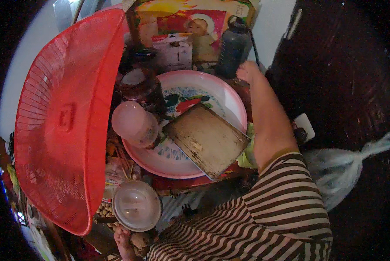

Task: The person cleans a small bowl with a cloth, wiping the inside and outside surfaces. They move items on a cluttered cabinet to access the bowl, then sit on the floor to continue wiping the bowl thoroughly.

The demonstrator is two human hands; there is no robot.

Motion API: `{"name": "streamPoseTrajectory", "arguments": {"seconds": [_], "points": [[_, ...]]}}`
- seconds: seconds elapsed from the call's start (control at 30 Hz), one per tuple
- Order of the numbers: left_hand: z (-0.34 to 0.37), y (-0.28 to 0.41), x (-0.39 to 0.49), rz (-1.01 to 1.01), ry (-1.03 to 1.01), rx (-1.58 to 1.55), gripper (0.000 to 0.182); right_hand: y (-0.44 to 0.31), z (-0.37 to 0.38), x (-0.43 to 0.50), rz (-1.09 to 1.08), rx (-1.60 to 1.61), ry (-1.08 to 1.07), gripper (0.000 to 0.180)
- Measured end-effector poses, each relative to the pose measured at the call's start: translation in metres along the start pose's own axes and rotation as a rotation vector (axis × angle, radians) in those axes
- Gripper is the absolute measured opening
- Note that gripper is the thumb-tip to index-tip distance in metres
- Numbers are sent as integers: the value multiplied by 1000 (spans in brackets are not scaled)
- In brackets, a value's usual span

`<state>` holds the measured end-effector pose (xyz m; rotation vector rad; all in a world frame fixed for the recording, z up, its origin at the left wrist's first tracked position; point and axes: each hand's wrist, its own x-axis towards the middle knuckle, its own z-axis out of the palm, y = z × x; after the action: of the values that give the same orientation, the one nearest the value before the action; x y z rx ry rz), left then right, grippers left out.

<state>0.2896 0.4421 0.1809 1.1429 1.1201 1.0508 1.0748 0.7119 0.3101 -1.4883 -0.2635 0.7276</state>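
Observation:
My right hand (246, 71) is beside a dark bottle (234, 45) with a loop cap, its fingers curled near a hanging black strap; whether it grips the strap is unclear. At the bottom, my left hand (121, 237) is at the lower rim of a round, whitish plastic lid (137, 205), by brown, potato-like lumps (141, 240). Its grip cannot be made out. Between the hands lies a large pink-rimmed enamel tray (235, 98) with a painted pattern. A worn rectangular board (211, 140) rests tilted across it. Pale round plastic tubs (134, 124) stand at its left.
A big red plastic basket (67, 120) stands on edge at left. Dark jars (141, 86), a small box (173, 52) and a framed baby picture (198, 19) are behind. Nuts (104, 212) lie lower left. A tied clear plastic bag (338, 169) is at right.

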Motion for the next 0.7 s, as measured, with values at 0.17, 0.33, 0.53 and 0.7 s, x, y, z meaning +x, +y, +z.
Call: {"name": "streamPoseTrajectory", "arguments": {"seconds": [0.17, 0.33, 0.53, 0.7], "points": [[-2, -1, -5, -48, 1, -43, 57, 57, -21, 60, 220, 100, -15, 35], [17, 14, -7, -78, 51, -69, 55, 83, -9, 91, 299, 306, -79, 34], [37, 23, -5, -9, 30, -203, 50, 83, -20, 123, 390, 301, -124, 32], [28, 5, -4, -77, 201, -189, 47, 70, -36, 121, -56, 37, 129, 27]]}}
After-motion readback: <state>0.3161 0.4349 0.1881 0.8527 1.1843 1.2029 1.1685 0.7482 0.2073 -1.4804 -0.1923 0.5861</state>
